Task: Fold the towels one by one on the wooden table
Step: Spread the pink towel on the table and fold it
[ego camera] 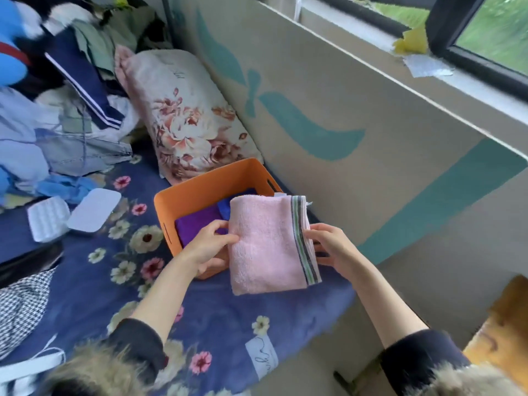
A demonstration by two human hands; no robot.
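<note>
A folded pink towel (265, 247) with a green and grey striped edge hangs over the near right corner of an orange basket (205, 184). My left hand (210, 245) grips its left edge and my right hand (331, 247) grips its striped right edge. Inside the basket lie a purple towel (197, 224) and a blue towel (224, 208), both partly hidden by the pink one. A corner of the wooden table (505, 330) shows at the lower right.
The basket stands on a bed with a navy floral cover (94, 281), against a painted headboard wall (343, 110). A floral pillow (183, 115) lies behind it, piled clothes (57, 95) at the far left, two white pads (71, 215) nearby.
</note>
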